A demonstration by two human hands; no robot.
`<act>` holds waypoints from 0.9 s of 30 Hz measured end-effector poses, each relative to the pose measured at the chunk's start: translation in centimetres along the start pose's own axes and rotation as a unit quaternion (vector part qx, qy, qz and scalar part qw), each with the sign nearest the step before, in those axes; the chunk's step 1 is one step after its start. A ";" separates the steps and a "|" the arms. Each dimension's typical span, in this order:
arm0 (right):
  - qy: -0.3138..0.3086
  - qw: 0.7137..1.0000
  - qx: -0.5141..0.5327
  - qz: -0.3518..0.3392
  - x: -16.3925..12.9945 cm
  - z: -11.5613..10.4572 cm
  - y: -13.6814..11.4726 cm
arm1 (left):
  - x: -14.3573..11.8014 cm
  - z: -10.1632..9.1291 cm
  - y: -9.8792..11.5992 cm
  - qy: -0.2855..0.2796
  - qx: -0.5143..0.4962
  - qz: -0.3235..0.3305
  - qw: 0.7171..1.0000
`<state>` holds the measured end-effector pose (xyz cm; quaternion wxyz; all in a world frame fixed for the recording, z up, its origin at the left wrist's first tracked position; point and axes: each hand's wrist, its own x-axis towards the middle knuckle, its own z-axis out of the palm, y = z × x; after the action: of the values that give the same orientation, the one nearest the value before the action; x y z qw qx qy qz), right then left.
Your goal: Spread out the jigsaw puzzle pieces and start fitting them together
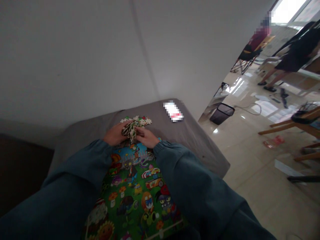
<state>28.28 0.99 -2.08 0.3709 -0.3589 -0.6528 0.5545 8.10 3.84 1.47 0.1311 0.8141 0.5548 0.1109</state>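
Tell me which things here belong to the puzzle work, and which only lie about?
In use: bunch of puzzle pieces held by left hand and right hand; loose pieces; cartoon puzzle board.
Lying about: white card, black bin.

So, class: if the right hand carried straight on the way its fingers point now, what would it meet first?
The right hand points left at the bunch of puzzle pieces, which it already touches; just beyond is the left hand. Depth is hard to judge.

Your sleeves [75, 186] are dark teal, and the puzzle board [135, 196] is bright green with cartoon plants and zombies all over. Loose puzzle pieces [136, 121] look white, green and red on that grey tablecloth [195, 136].
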 end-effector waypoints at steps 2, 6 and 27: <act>-0.003 1.000 0.026 0.007 0.0 -0.1 0.0 | 0.3 -0.5 0.7 0.006 -0.017 0.015 1.000; 0.017 1.000 0.001 0.022 -0.1 -0.4 0.4 | 0.3 -1.9 1.0 0.044 -0.029 0.001 0.999; 0.119 0.932 -0.340 -0.026 -1.8 -1.0 0.2 | -1.6 1.5 1.0 -0.027 0.088 -0.128 0.987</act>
<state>30.02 -0.16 -2.36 0.3161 -0.5101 -0.7623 0.2427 8.90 1.84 0.30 0.0869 0.7473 0.6584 0.0215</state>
